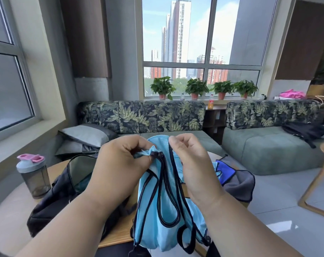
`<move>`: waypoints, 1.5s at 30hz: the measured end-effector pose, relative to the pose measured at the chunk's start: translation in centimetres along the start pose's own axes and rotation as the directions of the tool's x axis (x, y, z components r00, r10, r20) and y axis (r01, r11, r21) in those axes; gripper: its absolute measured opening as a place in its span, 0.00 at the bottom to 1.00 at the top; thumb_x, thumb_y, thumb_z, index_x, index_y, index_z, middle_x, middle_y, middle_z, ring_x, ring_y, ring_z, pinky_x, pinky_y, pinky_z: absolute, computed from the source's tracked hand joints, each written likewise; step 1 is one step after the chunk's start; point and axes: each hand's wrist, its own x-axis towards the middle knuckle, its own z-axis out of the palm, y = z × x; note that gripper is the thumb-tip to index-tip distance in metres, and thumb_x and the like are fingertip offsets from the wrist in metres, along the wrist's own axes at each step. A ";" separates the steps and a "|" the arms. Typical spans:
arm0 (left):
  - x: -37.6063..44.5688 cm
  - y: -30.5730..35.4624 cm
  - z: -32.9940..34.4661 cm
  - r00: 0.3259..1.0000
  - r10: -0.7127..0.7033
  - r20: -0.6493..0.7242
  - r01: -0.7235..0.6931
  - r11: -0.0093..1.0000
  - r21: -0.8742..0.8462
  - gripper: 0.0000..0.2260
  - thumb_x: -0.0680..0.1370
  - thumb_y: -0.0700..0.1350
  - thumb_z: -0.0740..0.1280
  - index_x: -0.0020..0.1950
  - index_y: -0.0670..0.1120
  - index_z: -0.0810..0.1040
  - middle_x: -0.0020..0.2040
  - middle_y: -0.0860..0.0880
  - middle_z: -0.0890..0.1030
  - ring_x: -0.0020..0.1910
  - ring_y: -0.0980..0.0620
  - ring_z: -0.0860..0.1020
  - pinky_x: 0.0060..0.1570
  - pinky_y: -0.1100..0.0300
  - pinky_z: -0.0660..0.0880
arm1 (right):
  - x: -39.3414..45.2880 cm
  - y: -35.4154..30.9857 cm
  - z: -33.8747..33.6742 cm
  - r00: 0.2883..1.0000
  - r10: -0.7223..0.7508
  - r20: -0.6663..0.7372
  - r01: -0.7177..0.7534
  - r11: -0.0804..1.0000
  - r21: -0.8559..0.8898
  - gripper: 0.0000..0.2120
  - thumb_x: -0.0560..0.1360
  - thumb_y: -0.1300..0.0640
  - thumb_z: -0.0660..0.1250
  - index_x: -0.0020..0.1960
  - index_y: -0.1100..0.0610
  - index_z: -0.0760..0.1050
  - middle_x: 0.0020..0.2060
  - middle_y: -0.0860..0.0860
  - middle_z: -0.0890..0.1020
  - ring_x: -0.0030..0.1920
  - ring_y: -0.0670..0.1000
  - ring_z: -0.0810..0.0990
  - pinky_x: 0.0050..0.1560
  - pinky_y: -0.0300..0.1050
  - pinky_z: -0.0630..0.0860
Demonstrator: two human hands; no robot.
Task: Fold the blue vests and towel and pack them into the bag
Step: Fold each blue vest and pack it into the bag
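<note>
A light blue vest (164, 216) with dark trim hangs in the air in front of me, above the wooden table. My left hand (120, 164) pinches its bunched top edge, and my right hand (190, 164) pinches the fabric just to the right. A dark bag (64, 191) lies open on the table at the left, with something pale blue inside. Behind my right hand lie a darker blue vest (225, 168) and a grey towel (239, 186) on the table's right side.
A grey shaker bottle (34, 177) with a pink lid stands at the table's left edge. Leaf-patterned sofas (142, 115) line the window wall, with a grey pillow (87, 134) and a black backpack (305, 131) on them. A wooden chair frame (316, 184) stands at the right.
</note>
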 end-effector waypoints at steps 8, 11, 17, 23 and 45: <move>0.5 -1.2 0.5 0.983 -0.180 0.024 0.182 0.971 -0.157 0.10 0.74 0.37 0.78 0.38 0.52 0.85 0.34 0.56 0.85 0.31 0.62 0.77 0.33 0.69 0.72 | -1.6 2.1 0.1 0.879 -0.465 0.103 0.461 0.777 -0.429 0.03 0.74 0.56 0.75 0.43 0.50 0.83 0.35 0.44 0.82 0.39 0.49 0.82 0.45 0.36 0.75; 0.6 -1.3 0.6 0.983 -0.179 0.049 0.185 0.966 -0.179 0.10 0.73 0.37 0.78 0.39 0.52 0.85 0.38 0.55 0.86 0.36 0.60 0.81 0.38 0.68 0.75 | -1.4 2.3 0.4 0.923 -0.382 0.049 0.371 0.849 -0.377 0.02 0.73 0.54 0.76 0.44 0.50 0.84 0.37 0.42 0.84 0.40 0.46 0.83 0.44 0.32 0.75; 0.6 -1.1 0.3 0.973 -0.200 0.115 0.219 0.957 -0.187 0.07 0.72 0.42 0.81 0.38 0.49 0.86 0.36 0.53 0.86 0.34 0.59 0.81 0.37 0.65 0.77 | -1.3 2.3 0.5 0.967 -0.253 0.037 0.254 0.935 -0.248 0.11 0.75 0.61 0.77 0.47 0.45 0.81 0.41 0.43 0.86 0.42 0.46 0.85 0.47 0.38 0.80; 0.6 -1.6 0.1 0.959 -0.215 0.182 0.250 0.947 -0.201 0.05 0.72 0.44 0.81 0.40 0.50 0.87 0.38 0.51 0.87 0.36 0.58 0.82 0.38 0.64 0.78 | -1.4 2.1 0.3 0.986 -0.151 0.067 0.160 0.977 -0.141 0.09 0.77 0.66 0.75 0.49 0.52 0.84 0.44 0.49 0.88 0.46 0.47 0.86 0.52 0.39 0.80; -0.2 -2.7 0.6 0.947 -0.180 0.265 0.239 0.949 -0.208 0.08 0.72 0.42 0.81 0.42 0.49 0.84 0.39 0.51 0.86 0.36 0.58 0.82 0.39 0.64 0.78 | -2.2 2.1 0.6 0.920 0.214 0.328 -0.345 0.840 0.419 0.10 0.71 0.62 0.72 0.49 0.54 0.88 0.50 0.58 0.87 0.51 0.54 0.86 0.59 0.49 0.81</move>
